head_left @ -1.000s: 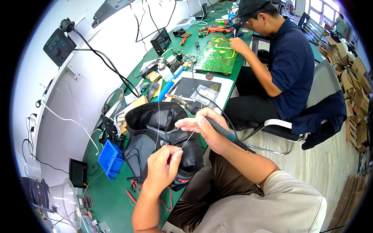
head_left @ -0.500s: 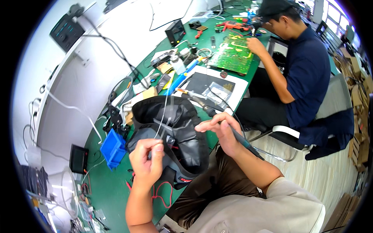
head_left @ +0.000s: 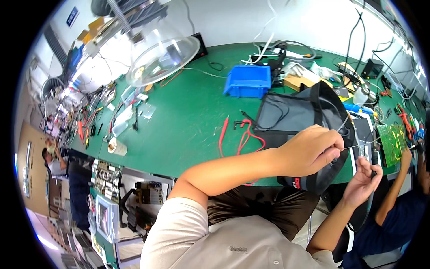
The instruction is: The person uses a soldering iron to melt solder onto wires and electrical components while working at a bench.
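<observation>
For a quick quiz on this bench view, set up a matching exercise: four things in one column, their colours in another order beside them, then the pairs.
Things:
1. parts bin
2. bench top
3. test leads
4. bag

Colours:
A. black
B. red
C. blue
D. green

Pairs: 1-C, 2-D, 3-B, 4-A

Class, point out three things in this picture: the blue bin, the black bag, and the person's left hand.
blue bin [head_left: 247, 82]: head view, front wall.
black bag [head_left: 291, 117]: head view, flat upper panel.
left hand [head_left: 309, 151]: head view, back of the hand.
</observation>
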`<move>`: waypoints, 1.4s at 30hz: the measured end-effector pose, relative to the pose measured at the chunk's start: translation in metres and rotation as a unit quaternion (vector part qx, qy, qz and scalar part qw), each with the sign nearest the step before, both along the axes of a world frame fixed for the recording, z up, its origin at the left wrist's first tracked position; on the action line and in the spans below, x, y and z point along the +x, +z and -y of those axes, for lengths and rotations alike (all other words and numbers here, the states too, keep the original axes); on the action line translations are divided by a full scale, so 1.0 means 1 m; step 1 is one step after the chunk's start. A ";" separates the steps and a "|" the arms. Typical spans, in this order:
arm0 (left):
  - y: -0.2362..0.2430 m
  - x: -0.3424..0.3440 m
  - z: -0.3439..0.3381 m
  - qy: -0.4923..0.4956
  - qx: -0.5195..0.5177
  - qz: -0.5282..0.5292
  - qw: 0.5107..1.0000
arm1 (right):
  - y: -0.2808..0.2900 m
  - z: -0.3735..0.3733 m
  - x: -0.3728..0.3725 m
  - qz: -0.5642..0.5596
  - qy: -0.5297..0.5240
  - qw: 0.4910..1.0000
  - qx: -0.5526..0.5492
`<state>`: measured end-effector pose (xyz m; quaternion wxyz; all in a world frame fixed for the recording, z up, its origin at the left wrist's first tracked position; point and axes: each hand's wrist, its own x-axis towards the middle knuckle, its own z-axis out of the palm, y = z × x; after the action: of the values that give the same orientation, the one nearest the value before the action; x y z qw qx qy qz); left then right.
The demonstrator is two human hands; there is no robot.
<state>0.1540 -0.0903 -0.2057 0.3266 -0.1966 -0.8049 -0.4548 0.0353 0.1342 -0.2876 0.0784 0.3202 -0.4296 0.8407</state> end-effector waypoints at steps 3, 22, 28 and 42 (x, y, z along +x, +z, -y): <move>0.000 0.010 0.013 0.069 0.002 -0.037 0.997 | 0.006 -0.003 -0.006 -0.009 -0.005 1.000 -0.005; -0.052 0.117 0.076 0.037 0.628 -0.095 0.771 | 0.028 0.028 -0.005 0.019 -0.085 0.996 -0.016; -0.044 0.151 0.118 -0.070 0.644 -0.168 0.743 | 0.030 0.032 0.001 0.009 -0.073 0.997 -0.005; -0.068 0.288 0.300 0.181 0.602 -0.246 0.738 | 0.025 0.060 0.028 -0.104 0.078 0.991 0.017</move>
<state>0.4416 -0.3904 -0.2736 0.6394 0.0851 -0.2758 -0.7127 0.0634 0.0740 -0.2624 0.0514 0.4399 -0.4067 0.7990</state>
